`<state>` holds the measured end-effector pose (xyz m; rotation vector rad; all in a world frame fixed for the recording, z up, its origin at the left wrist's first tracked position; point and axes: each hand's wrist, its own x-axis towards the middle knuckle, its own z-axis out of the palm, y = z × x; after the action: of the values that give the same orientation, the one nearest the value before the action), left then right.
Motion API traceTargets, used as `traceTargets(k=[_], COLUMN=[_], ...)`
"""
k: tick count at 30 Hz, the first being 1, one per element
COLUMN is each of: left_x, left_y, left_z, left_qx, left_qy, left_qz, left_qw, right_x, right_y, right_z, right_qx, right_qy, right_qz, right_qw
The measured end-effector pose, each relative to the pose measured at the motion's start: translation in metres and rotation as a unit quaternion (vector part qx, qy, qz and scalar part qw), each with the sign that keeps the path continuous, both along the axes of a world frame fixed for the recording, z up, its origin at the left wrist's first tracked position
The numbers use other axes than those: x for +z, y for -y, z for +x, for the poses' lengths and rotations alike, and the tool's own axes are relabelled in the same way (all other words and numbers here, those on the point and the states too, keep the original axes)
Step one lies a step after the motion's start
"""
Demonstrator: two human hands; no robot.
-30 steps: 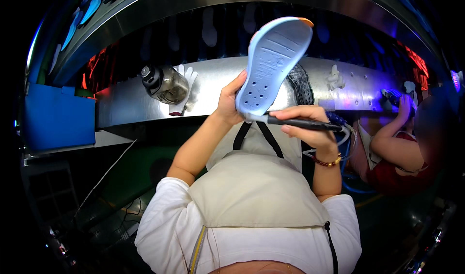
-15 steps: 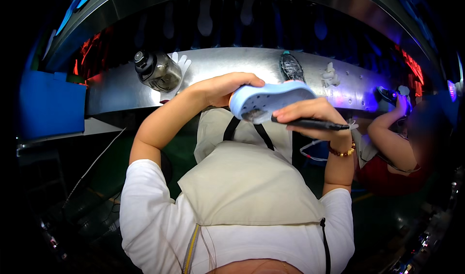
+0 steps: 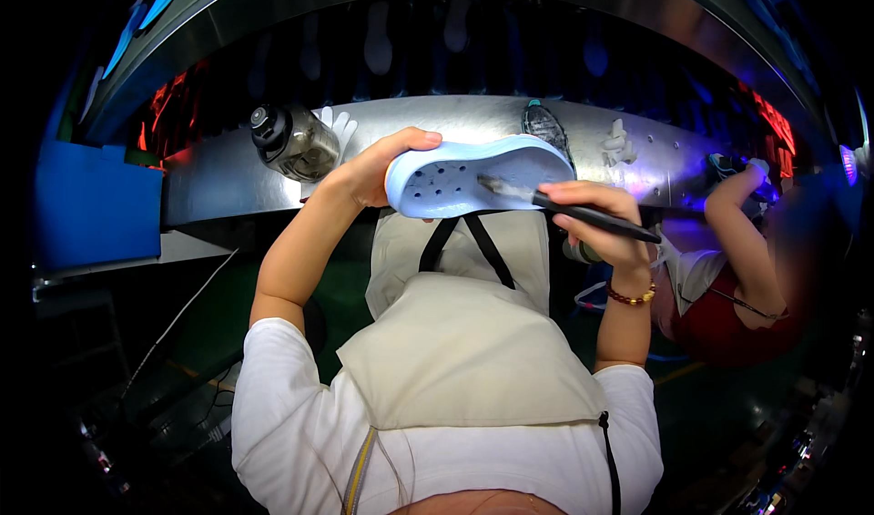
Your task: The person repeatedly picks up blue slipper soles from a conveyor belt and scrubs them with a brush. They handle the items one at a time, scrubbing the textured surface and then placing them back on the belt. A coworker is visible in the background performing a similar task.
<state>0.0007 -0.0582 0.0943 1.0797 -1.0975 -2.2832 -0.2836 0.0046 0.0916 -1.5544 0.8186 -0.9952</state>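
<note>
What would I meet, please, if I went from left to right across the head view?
Blue box, black-capped bottle, left hand, light-blue shoe sole, right hand, co-worker's bent arm.

A metal bench [image 3: 419,117] bears a bottle [image 3: 305,147], glove [image 3: 342,125] and shoe-shaped piece [image 3: 543,122].

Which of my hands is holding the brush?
Your right hand, with the beaded bracelet at its wrist, holds the black-handled brush; your left hand grips the light blue sole instead.
</note>
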Motion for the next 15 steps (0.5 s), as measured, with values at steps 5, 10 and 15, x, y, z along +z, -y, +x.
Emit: traceTargets(k=[5, 10, 15], left_x=[-0.003, -0.049, -0.076], left_y=[0.004, 0.000, 0.003], left_z=[0.012, -0.028, -0.055], left_qx=[0.060, 0.147, 0.131], left_qy=[0.091, -0.336, -0.380], left_qz=[-0.015, 0.058, 0.069], left_qw=[0.994, 0.929, 0.913], right_x=[0.005, 0.002, -0.020], right_y=[-0.007, -0.005, 0.026], right_z=[0.004, 0.021, 0.034], right_qx=[0.091, -0.037, -0.110], right_qy=[-0.065, 0.045, 0.041], right_qz=[-0.079, -0.026, 0.058], right_qw=[0.991, 0.998, 0.991])
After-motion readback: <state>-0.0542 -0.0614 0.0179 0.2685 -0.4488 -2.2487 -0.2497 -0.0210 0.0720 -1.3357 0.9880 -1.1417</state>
